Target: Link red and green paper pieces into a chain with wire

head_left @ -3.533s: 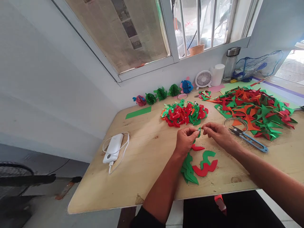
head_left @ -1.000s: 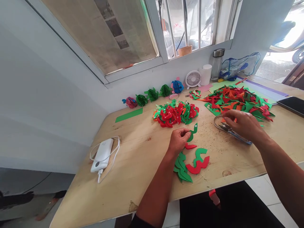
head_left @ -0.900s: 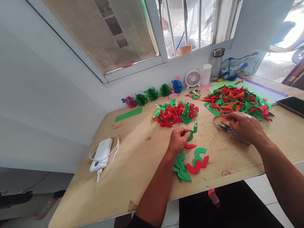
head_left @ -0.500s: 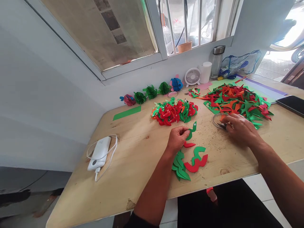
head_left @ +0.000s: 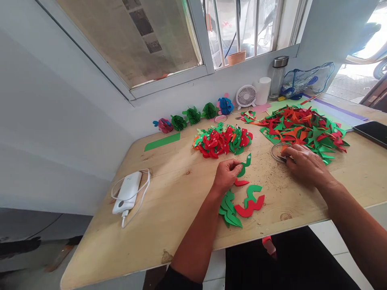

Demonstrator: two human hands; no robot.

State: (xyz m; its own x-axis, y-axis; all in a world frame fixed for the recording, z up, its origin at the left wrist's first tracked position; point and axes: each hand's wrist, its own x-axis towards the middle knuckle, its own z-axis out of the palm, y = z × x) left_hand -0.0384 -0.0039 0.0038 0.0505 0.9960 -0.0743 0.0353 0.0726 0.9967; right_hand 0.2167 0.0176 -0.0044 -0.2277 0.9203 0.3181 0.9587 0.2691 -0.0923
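Between thumb and fingers my left hand (head_left: 227,176) pinches a green paper cutout (head_left: 245,166), which has a wavy edge and a small white patch near its top. A red paper cutout (head_left: 241,183) lies just below those fingers. Low over the table, my right hand (head_left: 305,163) is curled on a pair of scissors (head_left: 278,156); a wide thin metal loop shows, and the rest is partly hidden by the fingers. Nearer me lie a wavy red piece (head_left: 250,207), a wavy green piece (head_left: 251,194) and a stack of green cutouts (head_left: 229,210).
Red and green cutouts (head_left: 219,141) are heaped mid-table. Paper scraps (head_left: 302,127) pile up at the right, near a phone (head_left: 373,132). Folded-paper figures (head_left: 192,115), a small fan (head_left: 246,96) and a bottle (head_left: 276,78) line the wall. A power bank (head_left: 127,192) lies left.
Both hands stay nearly in place, the left still pinching the green cutout and the right still at the scissors. The whole view has shifted very slightly.
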